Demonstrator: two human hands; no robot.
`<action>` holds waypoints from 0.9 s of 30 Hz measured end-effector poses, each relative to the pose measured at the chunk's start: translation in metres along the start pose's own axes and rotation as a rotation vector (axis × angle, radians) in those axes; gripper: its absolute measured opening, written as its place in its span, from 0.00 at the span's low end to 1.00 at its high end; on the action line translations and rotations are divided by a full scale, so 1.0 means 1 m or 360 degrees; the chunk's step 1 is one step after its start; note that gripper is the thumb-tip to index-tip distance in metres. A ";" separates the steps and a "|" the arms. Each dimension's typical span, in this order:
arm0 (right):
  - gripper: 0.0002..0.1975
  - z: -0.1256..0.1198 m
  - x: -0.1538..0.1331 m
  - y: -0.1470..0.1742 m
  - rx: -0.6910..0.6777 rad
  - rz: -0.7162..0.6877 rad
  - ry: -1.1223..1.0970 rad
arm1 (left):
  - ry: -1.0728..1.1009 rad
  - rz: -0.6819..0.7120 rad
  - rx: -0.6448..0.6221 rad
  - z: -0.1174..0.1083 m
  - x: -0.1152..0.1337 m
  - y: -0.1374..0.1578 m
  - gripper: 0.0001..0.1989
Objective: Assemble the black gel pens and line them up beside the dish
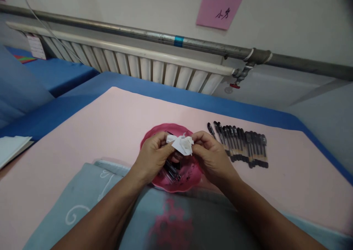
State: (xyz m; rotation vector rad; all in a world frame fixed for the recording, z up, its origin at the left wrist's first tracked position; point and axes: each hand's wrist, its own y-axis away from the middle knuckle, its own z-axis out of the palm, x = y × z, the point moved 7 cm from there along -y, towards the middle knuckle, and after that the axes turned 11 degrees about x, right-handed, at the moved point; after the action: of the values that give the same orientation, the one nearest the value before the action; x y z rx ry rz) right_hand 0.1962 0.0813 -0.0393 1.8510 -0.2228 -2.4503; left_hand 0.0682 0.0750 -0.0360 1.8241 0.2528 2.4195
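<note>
A crumpled white tissue [182, 144] is stretched between my two hands, above a pink scalloped bowl [194, 172]. My left hand [151, 155] pinches its left side between thumb and fingers. On the other side, my right hand [211, 155] grips the tissue's right edge. Inside the bowl lie several dark pen parts [171, 171], partly covered by my hands. To the right of the bowl, several capped black pens [238, 141] lie side by side in a slanting row on the pink mat.
The pink mat [110, 132] covers a blue-edged table [248, 110]. A grey-blue patterned cloth [74, 198] lies along the near side. White papers [12, 148] sit at the left edge. Behind the table are a radiator [146, 69] and a metal pipe with a red-handled valve [235, 85].
</note>
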 end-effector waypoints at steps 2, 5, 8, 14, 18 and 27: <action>0.06 -0.001 -0.003 -0.001 0.0019 -0.0059 0.0052 | 0.0077 -0.0003 -0.0001 -0.001 0.000 -0.001 0.10; 0.06 -0.004 -0.017 -0.001 0.0062 -0.0263 0.0238 | 0.0196 -0.0044 0.0002 -0.002 0.000 -0.004 0.12; 0.08 -0.009 -0.048 0.011 0.0231 -0.0803 0.0505 | 0.0237 -0.0052 0.0015 -0.003 -0.001 -0.005 0.12; 0.12 0.021 -0.069 0.041 -0.0098 -0.1576 0.1289 | 0.0248 -0.0061 -0.0044 0.001 -0.003 -0.003 0.11; 0.10 0.023 -0.056 0.035 -0.0115 -0.1471 0.1428 | 0.0296 -0.0146 -0.0076 0.002 -0.006 -0.002 0.12; 0.10 0.028 -0.041 0.033 -0.0284 -0.1473 0.1539 | 0.0252 -0.0149 -0.0081 0.001 -0.010 -0.005 0.12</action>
State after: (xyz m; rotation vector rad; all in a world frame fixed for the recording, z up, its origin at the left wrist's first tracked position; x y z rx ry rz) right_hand 0.1799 0.0567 0.0125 3.1731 1.0440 -1.3811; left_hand 0.0719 0.0781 -0.0461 1.5656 0.2798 2.4832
